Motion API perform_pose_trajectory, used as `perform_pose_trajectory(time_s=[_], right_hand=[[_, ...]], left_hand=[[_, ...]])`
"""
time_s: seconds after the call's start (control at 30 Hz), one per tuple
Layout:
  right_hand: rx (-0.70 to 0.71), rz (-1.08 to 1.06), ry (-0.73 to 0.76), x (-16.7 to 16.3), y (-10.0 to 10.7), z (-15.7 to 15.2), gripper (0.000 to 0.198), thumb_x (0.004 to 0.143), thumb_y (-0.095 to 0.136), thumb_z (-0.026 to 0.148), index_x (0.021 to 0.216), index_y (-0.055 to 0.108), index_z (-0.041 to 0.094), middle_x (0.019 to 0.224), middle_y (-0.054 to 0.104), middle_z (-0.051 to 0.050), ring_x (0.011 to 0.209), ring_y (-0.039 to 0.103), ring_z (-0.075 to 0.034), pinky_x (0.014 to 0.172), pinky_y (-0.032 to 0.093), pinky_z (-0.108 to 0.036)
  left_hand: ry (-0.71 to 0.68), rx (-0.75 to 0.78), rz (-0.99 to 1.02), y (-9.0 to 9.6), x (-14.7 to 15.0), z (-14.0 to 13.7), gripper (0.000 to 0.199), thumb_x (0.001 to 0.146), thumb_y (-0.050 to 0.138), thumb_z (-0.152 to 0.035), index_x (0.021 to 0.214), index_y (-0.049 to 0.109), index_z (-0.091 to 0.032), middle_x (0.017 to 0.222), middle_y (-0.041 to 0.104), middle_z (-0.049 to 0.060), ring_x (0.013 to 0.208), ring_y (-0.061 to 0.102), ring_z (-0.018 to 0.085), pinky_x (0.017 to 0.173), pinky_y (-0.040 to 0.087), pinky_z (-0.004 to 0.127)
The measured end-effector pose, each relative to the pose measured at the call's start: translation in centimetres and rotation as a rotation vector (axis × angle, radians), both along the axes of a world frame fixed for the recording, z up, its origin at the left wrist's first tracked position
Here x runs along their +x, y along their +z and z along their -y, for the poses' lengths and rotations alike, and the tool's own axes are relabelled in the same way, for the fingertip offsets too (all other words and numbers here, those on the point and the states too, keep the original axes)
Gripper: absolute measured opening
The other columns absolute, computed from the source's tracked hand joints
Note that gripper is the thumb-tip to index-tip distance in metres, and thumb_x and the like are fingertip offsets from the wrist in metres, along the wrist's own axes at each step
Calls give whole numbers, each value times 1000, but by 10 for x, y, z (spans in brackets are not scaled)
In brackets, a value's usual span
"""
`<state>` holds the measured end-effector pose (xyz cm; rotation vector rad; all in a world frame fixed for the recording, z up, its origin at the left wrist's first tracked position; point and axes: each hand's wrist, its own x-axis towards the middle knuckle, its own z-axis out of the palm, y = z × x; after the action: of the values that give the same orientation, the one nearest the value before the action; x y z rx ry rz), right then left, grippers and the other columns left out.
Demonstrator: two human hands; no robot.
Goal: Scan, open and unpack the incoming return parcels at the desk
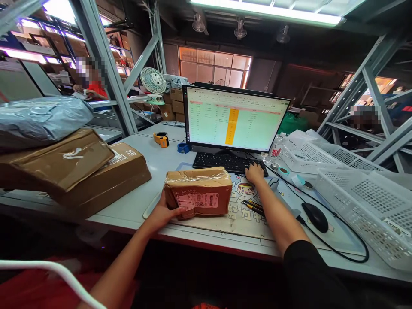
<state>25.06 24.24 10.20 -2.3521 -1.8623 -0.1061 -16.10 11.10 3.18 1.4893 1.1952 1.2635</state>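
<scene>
A taped brown cardboard box (pixel 220 197) with a shipping label (pixel 206 201) stands on the desk mat in front of me. My left hand (pixel 165 210) grips its lower left corner, the thumb across the front by the label. On the right end of the black keyboard (pixel 222 162) rests my right hand (pixel 255 172), fingers spread over the keys and holding nothing. Behind the keyboard a monitor (pixel 209 116) displays a spreadsheet with one orange column. Under my right forearm lie a utility knife (pixel 252 206) and a grey device, partly hidden, with a cable.
Brown boxes (pixel 106 180) and a grey plastic parcel (pixel 45 118) are piled at left. An orange tape measure (pixel 161 139) and blue tape roll (pixel 183 148) lie near the monitor. At right are a mouse (pixel 315 216), its looping cable, and white baskets (pixel 357 206). Other people are in the background.
</scene>
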Motion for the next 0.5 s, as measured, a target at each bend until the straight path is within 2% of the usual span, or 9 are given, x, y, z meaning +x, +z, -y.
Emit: perform_pose_trajectory(time_s=[0.13,0.2,0.27,0.4,0.5], right_hand=[[49,-15,26,-5,-3,-2,61,112,30,35,161,46,4,175,31,-23,162,24,-35,129,28,-54],[30,-30,52,-7,-6,-2,60,112,33,38,161,48,5,176,29,-21,164,20,-35,131,24,-56],[3,-44,74,-10,-6,-1,61,112,38,42,157,53,4,175,31,-23,165,19,-36,131,22,-58],[-4,-70,148,-18,5,12,59,111,44,40,158,52,6,167,42,-27,160,33,-36,129,28,-55],[-25,-98,269,-22,11,47,57,109,51,40,158,54,12,161,53,-23,150,50,-32,123,40,-43]], left_hand=[[-23,9,46,-1,1,3,115,68,95,-63,158,39,-20,162,53,20,150,52,40,127,45,55],[-35,12,50,-2,1,2,115,68,95,-64,159,39,-20,162,52,20,150,52,40,127,46,53],[-42,21,45,-3,0,1,118,66,96,-65,159,39,-19,162,52,21,150,52,41,126,46,54],[-52,19,36,-6,-1,-2,123,65,95,-66,161,35,-19,163,51,21,150,51,41,127,44,56],[-61,12,44,-5,-1,-1,122,68,95,-63,163,32,-21,166,47,20,154,48,39,129,41,55]])
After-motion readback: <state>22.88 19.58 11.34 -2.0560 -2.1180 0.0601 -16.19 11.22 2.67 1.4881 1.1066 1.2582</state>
